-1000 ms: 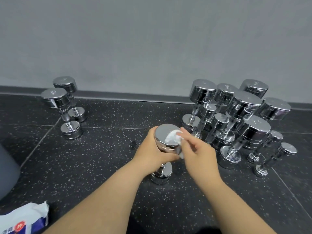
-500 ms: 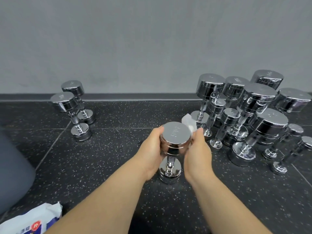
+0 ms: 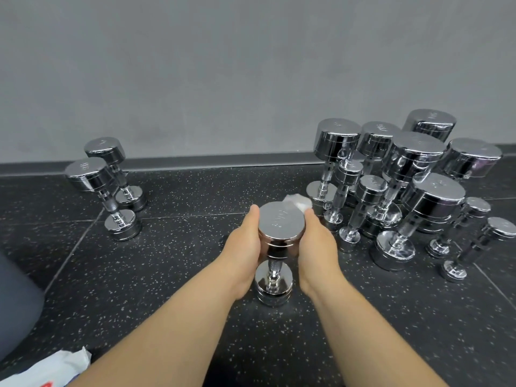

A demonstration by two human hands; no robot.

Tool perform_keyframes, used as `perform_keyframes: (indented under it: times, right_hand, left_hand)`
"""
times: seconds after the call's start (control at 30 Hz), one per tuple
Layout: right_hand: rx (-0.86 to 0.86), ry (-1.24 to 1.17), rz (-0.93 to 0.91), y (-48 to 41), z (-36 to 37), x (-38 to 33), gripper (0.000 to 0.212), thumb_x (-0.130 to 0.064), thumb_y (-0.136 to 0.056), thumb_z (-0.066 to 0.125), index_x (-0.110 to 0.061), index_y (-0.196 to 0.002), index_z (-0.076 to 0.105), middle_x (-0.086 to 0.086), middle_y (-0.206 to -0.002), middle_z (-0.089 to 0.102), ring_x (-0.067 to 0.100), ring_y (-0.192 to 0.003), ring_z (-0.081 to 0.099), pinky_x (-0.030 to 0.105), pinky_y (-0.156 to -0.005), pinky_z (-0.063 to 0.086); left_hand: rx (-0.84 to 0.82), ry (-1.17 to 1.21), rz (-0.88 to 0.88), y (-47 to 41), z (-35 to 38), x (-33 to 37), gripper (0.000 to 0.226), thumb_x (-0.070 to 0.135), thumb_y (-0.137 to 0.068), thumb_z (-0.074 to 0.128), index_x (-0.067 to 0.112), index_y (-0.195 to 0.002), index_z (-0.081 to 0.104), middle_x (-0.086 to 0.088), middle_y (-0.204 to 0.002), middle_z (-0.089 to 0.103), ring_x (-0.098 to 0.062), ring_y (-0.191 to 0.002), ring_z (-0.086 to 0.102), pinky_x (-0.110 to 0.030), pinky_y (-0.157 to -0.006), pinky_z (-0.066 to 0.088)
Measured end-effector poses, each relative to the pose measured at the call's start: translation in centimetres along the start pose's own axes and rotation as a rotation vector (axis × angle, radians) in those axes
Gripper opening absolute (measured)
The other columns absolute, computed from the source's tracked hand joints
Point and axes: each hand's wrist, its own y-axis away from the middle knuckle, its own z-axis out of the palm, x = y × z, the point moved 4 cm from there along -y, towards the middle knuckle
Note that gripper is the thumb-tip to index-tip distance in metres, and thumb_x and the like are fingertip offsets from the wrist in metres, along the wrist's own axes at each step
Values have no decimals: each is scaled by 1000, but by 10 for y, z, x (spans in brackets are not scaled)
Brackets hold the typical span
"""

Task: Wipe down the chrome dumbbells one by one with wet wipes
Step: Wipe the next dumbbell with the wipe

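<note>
A pack of wipes (image 3: 44, 370) lies nearest, well to the left of the middle dumbbell (image 3: 279, 241) and closer to the person; the picture edge cuts most of it off. A dark rounded thing (image 3: 16, 308) sits past the pack at the left edge, and it is too cut off to tell what it is. The middle dumbbell stands on end on the black speckled floor (image 3: 181, 263). The left hand (image 3: 245, 247) curls around the left side of its top head, with the palm pressed on the chrome. The right hand (image 3: 317, 247) curls around the right side of the same head. Both hands are partly closed around it, and the fingers go behind the head, out of sight. A white wipe (image 3: 297, 201) pokes up just behind the head by the right fingertips; most of it is hidden, so how the hand holds it cannot be told. Two dumbbells (image 3: 106, 188) stand on end farther back and to the left of the middle dumbbell, well apart from it. A crowd of dumbbells (image 3: 405, 185) stands to its right and behind, big and small, packed so close that some hide others. The grey wall (image 3: 223, 74) is behind them all.
</note>
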Motion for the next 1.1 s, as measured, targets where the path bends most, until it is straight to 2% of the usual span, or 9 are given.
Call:
perform_keyframes:
  times: [0.07,0.13,0.3,0.43,0.63,0.77,0.87,0.97,1.1]
  right_hand:
    - [-53,19,57,-8,-1,-6,30,-34,-99,52,-15,-88,71,-1,-83,73,19,-77,66,30,-68,49]
    - [-39,48,-126,-10,-1,-15,34,-29,-97,50,-6,-80,68,7,-77,69,23,-74,61,33,-68,45]
    - [-104,20,-54,-17,-6,-4,30,-31,-99,50,-17,-92,76,-4,-82,76,12,-76,70,26,-65,53]
    - [-116,85,-109,-19,-6,-6,41,-37,-100,46,-9,-90,75,10,-91,76,21,-85,68,36,-79,51]
    - [-218,195,-152,-23,-4,-6,35,-48,-98,43,-33,-110,72,-8,-110,74,14,-110,66,36,-98,47]
    - [-213,34,-135,-28,-5,-5,82,-64,-68,54,-50,-146,32,-12,-148,49,13,-129,53,44,-111,39]
    - [-219,-55,-150,-34,-3,-13,75,-57,-87,50,-48,-153,15,-15,-140,51,8,-129,51,41,-114,36]
    - [-198,-125,-97,-34,-3,-11,58,-49,-101,42,-33,-155,27,-10,-136,55,7,-123,56,41,-113,39]
    - [-171,-30,-23,-32,0,2,72,-70,-75,54,-36,-138,53,-12,-134,62,13,-124,58,47,-110,40]
  left_hand:
    - [9,-19,-10,0,1,-2,44,54,-102,34,25,-111,66,2,-110,72,-16,-106,65,-41,-107,44]
    - [36,-24,-14,1,2,0,40,55,-101,35,30,-100,65,0,-116,70,-20,-112,61,-44,-110,40]
    - [51,-3,7,3,2,4,36,54,-102,34,33,-92,62,9,-100,70,-11,-98,62,-42,-110,40]
    - [60,-14,-2,6,5,5,39,56,-101,35,32,-92,65,7,-104,72,-14,-104,63,-40,-109,40]
    - [35,-192,260,-3,8,30,28,35,-102,45,43,-126,58,25,-116,59,-2,-98,58,-26,-85,47]
    - [-50,-462,295,-10,10,48,13,19,-91,65,26,-89,76,4,-79,72,-10,-69,63,-31,-71,55]
    - [17,-497,360,-13,9,58,12,13,-86,66,10,-74,63,-5,-66,64,-10,-52,56,-20,-51,50]
    - [85,-513,373,-20,9,59,12,14,-89,60,16,-77,59,4,-66,62,-5,-50,53,-16,-48,42]
    - [76,-547,211,-32,5,50,24,20,-90,49,17,-69,60,4,-65,56,-17,-64,47,-30,-64,34]
